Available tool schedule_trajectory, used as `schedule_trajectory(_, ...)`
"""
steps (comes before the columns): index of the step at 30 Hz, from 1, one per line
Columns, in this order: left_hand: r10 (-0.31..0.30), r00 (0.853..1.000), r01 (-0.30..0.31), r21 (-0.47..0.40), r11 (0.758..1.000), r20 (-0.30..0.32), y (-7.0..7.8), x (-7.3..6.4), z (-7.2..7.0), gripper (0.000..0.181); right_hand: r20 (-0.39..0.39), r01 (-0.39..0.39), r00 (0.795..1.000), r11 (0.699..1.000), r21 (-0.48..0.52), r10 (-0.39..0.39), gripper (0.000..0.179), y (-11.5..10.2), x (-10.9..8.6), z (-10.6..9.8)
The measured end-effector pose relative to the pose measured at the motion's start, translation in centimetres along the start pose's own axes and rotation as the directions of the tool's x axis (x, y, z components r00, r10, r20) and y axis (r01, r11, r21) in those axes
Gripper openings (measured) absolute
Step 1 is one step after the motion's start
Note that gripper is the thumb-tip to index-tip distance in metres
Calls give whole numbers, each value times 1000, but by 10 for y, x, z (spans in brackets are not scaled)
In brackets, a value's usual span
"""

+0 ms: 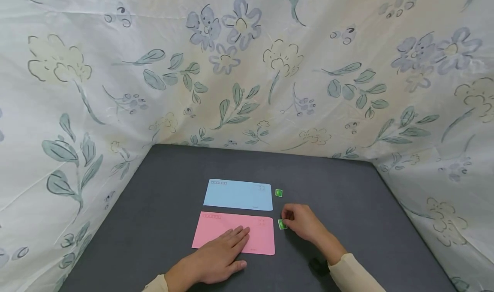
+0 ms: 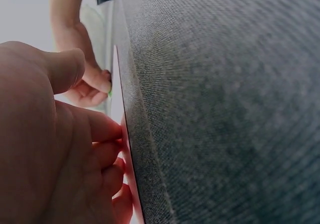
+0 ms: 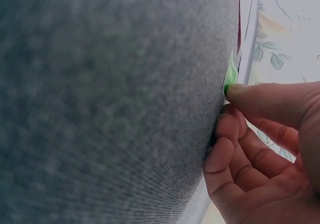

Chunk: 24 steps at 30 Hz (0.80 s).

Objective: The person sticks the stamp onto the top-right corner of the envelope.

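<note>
My left hand (image 1: 221,257) lies with its straight fingers on a pink envelope (image 1: 210,230), covering part of its lower edge. Right of that envelope, my right hand (image 1: 306,225) pinches a small green stamp (image 1: 281,225) at one corner. In the right wrist view the thumb lies over the stamp (image 3: 230,76), which rises at a slant from the tabletop, while the other fingers curl beneath. The left wrist view shows the pink envelope (image 2: 131,176) edge-on under the left fingertips.
Beyond the pink envelope lies a blue envelope (image 1: 237,195), with a second green stamp (image 1: 278,193) just off its right end. Everything rests on a dark grey table (image 1: 162,223). A floral curtain (image 1: 247,82) hangs around its back and sides.
</note>
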State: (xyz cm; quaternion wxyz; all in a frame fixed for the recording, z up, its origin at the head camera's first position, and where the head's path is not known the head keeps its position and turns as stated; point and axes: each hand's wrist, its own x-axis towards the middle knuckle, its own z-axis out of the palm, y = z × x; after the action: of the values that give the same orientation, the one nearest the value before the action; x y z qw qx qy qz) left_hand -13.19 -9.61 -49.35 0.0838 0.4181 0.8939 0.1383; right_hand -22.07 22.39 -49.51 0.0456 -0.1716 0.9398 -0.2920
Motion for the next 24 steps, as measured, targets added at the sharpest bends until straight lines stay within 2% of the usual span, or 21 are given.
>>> schedule_trajectory(11, -5, 1000, 5, -18, 1000, 5, -1, 0, 1, 71, 16, 9, 1000, 1000, 6, -10, 20, 6, 0, -4)
schedule_trajectory(24, -25, 999, 26, -51, 998, 23, 1, 0, 2, 74, 26, 44, 999, 999, 26, -44, 19, 12, -1, -8)
